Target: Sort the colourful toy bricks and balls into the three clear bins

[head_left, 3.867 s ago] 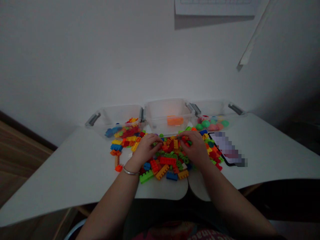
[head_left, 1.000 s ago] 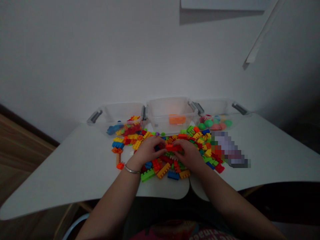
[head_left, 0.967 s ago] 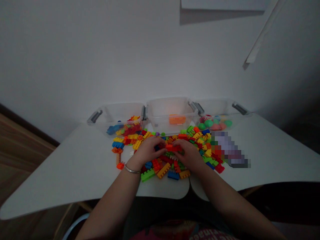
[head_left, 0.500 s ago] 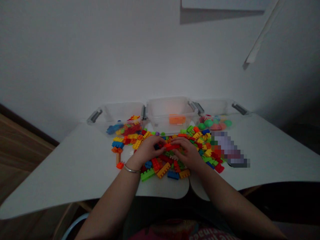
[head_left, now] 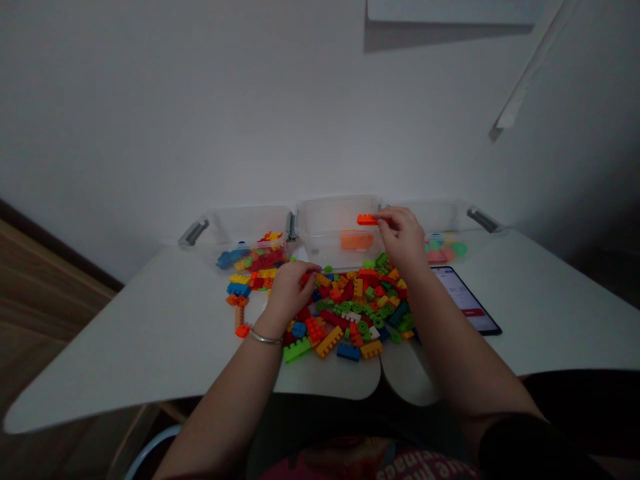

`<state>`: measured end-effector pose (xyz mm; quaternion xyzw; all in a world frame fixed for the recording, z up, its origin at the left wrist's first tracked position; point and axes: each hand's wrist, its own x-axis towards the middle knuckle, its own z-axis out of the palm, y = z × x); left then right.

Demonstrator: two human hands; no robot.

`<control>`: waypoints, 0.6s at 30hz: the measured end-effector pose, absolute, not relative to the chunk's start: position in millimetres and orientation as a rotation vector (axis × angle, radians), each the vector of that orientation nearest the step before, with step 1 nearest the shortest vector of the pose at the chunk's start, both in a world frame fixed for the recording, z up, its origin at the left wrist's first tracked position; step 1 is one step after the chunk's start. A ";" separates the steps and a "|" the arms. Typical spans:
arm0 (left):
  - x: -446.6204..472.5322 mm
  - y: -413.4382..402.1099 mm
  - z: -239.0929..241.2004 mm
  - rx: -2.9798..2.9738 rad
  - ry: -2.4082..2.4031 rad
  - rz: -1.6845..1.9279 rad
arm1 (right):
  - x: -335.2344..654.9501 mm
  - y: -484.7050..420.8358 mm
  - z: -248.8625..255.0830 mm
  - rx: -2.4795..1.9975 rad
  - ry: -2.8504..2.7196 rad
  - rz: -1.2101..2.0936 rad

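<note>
An orange-red toy brick [head_left: 367, 219] is pinched between the thumb and fingers of my right hand [head_left: 404, 241]. That hand is raised over the front of the middle clear plastic box [head_left: 313, 243]. My left hand [head_left: 290, 288] is low at the left side of the loose pile of toy bricks [head_left: 350, 307], its fingers curled. A bit of red shows at its fingertips, but I cannot tell whether it is held. Inside the middle box lies an orange brick [head_left: 356, 240], seen through the wall.
The left clear box [head_left: 220, 220] holds mixed coloured pieces. The right clear box [head_left: 445, 210] has green and pink round pieces, partly behind my right hand. A phone [head_left: 470, 303] with a lit screen lies on the white table [head_left: 165, 333], beside my right forearm.
My right hand has moved up and away from my left hand, carrying the orange-red toy brick toward the middle box. My left hand has stayed near the pile, shifting slightly left.
</note>
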<state>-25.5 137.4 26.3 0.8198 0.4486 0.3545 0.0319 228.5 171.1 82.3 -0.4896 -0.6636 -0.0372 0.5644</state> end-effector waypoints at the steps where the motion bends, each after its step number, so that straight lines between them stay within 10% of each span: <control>1: -25.4 137.6 26.4 2.532 1.400 1.078 | 226.1 176.3 82.6 -1.203 -1.632 -0.064; 18: -23.9 138.8 24.4 2.598 1.457 0.782 | 210.9 183.9 88.2 -1.650 -2.061 -0.312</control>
